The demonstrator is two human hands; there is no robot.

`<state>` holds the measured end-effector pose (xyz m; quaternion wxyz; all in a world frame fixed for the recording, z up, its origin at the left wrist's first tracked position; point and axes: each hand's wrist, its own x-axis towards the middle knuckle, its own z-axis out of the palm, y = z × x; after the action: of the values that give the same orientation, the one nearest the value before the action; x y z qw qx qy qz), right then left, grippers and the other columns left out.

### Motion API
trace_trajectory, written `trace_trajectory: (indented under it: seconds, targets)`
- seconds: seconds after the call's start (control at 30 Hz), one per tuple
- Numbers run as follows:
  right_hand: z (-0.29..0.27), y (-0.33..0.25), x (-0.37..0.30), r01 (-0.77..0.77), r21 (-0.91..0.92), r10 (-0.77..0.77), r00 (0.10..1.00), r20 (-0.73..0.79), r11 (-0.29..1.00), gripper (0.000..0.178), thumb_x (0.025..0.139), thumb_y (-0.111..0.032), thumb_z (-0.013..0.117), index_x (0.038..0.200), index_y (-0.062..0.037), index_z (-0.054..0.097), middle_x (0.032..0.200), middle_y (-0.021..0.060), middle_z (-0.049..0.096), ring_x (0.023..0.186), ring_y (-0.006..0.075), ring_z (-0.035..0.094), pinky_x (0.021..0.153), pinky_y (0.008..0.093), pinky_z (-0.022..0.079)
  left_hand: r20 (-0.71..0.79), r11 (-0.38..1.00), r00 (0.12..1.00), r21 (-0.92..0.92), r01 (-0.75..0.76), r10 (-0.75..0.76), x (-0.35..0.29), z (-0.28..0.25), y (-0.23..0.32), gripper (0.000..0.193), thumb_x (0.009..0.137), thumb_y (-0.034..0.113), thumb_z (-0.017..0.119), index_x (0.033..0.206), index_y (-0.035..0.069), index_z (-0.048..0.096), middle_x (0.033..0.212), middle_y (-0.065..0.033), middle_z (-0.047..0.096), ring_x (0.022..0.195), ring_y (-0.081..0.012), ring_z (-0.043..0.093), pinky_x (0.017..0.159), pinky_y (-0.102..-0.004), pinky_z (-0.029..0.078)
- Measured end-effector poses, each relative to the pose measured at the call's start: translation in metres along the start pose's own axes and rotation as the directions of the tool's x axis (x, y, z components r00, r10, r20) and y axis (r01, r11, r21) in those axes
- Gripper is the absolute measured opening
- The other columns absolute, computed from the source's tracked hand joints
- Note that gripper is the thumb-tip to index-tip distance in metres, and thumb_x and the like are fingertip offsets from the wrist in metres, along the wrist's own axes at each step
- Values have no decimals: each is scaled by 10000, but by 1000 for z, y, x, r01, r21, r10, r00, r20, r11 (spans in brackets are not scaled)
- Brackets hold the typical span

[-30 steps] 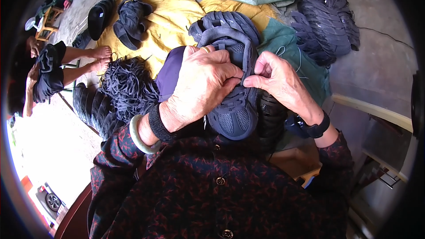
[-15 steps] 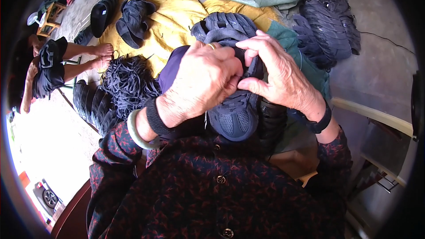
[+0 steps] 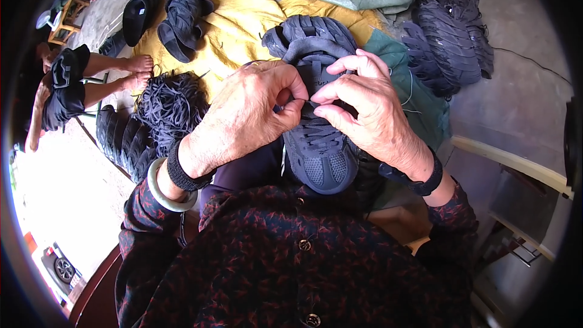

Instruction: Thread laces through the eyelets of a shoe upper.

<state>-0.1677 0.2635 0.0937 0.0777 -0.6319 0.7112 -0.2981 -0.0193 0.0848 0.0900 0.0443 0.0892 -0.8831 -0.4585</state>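
A dark grey sneaker [image 3: 320, 158] lies in front of my body, toe toward me, with dark laces [image 3: 322, 136] across its front. Over the tongue [image 3: 317, 76], my left hand [image 3: 249, 106] pinches thumb and index finger together on what looks like a dark shoelace. Close beside those fingertips, my right hand [image 3: 367, 106] holds the same spot between thumb and fingers. Most of the lace between the fingers is hidden. Beyond the sneaker's collar sit more dark shoe pieces [image 3: 316, 24].
A heap of black laces [image 3: 173, 109] lies to the left, beside stacked dark shoe parts [image 3: 118, 136]. More shoe pieces [image 3: 182, 21] rest on a yellow cloth [image 3: 243, 12]. Stacked uppers [image 3: 449, 36] stand far right. Another person's bare feet [image 3: 141, 70] are at left.
My left hand has moved left, uncovering the tongue. The right hand has shifted from the shoe's side edge to the middle, and both sets of fingertips now meet above the lacing.
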Motion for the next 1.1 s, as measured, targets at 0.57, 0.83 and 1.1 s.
trace_trajectory:
  seconds: [0.57,0.83,1.1]
  targets:
    - [-16,-17,-6,-26,-346,60,994,88,938,162,714,-55,764,828,-91,655,866,48,586,1023,231,623,1150,539,347,-125,1000,992,20,15,-12,-7,22,-2,271,746,95,854,951,102,677,772,-27,505,722,-176,540,639,-329,466]
    - [-15,-25,6,126,-462,-7,968,251,878,106,810,-112,649,733,-38,648,729,80,566,914,253,605,1179,548,314,-145,999,989,-34,4,-9,-7,26,-8,281,729,70,858,937,101,671,752,-11,461,701,-154,489,616,-322,425]
    - [-20,-18,18,119,-271,-32,952,305,955,113,718,-75,723,730,-77,611,734,56,515,885,256,587,1147,533,365,-176,989,984,-146,-17,-9,-8,29,-11,265,741,47,843,930,99,665,747,1,454,691,-143,473,614,-313,418]
